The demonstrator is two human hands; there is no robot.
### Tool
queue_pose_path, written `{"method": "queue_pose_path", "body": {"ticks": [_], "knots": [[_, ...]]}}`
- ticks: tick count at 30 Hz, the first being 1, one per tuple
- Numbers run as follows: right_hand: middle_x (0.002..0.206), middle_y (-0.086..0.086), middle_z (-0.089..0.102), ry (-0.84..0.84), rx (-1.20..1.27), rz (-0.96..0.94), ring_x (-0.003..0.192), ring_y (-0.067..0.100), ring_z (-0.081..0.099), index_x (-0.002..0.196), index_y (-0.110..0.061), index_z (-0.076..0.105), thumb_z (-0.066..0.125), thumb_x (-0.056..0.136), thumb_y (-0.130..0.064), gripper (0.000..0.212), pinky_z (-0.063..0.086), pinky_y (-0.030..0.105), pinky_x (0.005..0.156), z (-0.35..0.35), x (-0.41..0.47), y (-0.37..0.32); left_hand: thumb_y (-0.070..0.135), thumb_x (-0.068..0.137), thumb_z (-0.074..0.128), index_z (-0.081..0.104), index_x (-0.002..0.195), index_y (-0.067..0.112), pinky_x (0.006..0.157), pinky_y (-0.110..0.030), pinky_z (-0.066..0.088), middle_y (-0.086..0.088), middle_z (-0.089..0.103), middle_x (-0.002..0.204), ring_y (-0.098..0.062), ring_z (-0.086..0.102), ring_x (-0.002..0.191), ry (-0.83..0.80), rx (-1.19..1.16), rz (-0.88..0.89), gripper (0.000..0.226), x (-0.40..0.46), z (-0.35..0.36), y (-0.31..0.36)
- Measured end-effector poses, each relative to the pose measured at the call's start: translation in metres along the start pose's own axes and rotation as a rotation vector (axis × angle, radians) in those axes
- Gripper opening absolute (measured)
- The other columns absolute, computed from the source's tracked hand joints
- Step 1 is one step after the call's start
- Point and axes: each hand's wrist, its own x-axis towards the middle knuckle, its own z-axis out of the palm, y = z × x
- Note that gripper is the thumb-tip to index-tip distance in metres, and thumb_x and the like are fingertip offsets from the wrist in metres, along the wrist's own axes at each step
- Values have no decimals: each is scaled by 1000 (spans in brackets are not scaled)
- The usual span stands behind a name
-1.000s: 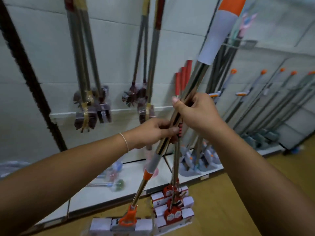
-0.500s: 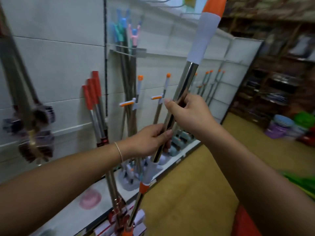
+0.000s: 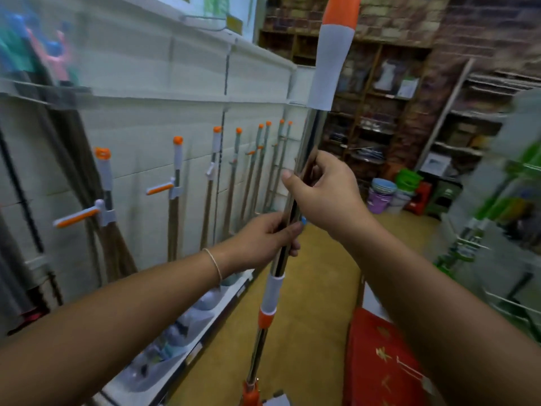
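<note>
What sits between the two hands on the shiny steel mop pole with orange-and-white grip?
Head view: only a short bare stretch of steel mop pole between left hand and right hand.

Head view, single wide-angle, worn: faces forward and slightly down a shop aisle, close on left hand [image 3: 263,238] and right hand [image 3: 325,197] gripping the mop pole [image 3: 272,294] centre-frame; display wall [image 3: 140,112] at 9 o'clock, shelves [image 3: 366,118] at 1 o'clock.

Near-upright steel mop handle [image 3: 304,159], white-and-orange grip topmost
</note>
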Motion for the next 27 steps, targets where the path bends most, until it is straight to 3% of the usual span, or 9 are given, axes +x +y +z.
{"method": "queue_pose_path", "body": {"ticks": [4, 6, 9, 17, 20, 24, 27], "knots": [[54, -15, 48, 89, -11, 29, 49, -7, 47, 75, -25, 50, 71, 89, -33, 26, 34, 9, 44, -5, 34, 42, 35, 97, 51, 60, 98, 5, 82, -38, 55, -10, 69, 90, -20, 70, 84, -87, -3, 13, 31, 64, 6, -22], [59, -13, 48, 129, -44, 49, 52, -6, 48, 77, -27, 53, 71, 88, -35, 22, 35, 10, 45, -6, 54, 63, 38, 96, 53, 58, 106, 0, 87, -44, 55, -9, 69, 91, -24, 70, 88, -139, -20, 13, 39, 97, 6, -32], [64, -11, 51, 171, -96, 79, 56, 0, 50, 82, -26, 57, 71, 88, -37, 18, 38, 15, 50, -12, 87, 88, 41, 94, 56, 60, 102, 5, 89, -46, 55, -9, 71, 92, -24, 71, 90, -208, -52, 7, 37, 145, 5, -40], [70, -6, 59, 290, -170, 149, 67, 11, 56, 88, -26, 61, 71, 88, -34, 13, 49, 31, 61, -36, 157, 147, 44, 90, 60, 67, 99, 11, 84, -33, 51, -4, 74, 92, -16, 71, 90, -348, -15, 8, 35, 263, 12, -48], [75, -5, 63, 312, -166, 166, 71, 11, 60, 94, -22, 63, 71, 88, -32, 15, 51, 28, 63, -44, 179, 179, 43, 90, 61, 68, 99, 12, 82, -29, 50, -1, 75, 92, -11, 71, 89, -375, -13, 13, 33, 302, 22, -60], [75, -3, 66, 325, -170, 180, 72, 13, 63, 91, -22, 62, 71, 88, -30, 12, 51, 29, 63, -54, 212, 233, 33, 90, 65, 68, 99, 12, 91, -36, 52, -4, 75, 94, -15, 72, 93, -397, -86, -14, 24, 361, 41, -82], [79, 1, 69, 318, -151, 193, 76, 17, 66, 89, -22, 61, 70, 89, -28, 11, 53, 32, 65, -65, 239, 279, 29, 90, 65, 68, 102, 10, 83, -27, 56, -7, 75, 95, -17, 72, 93, -419, -117, -32, 22, 406, 57, -100]]}}
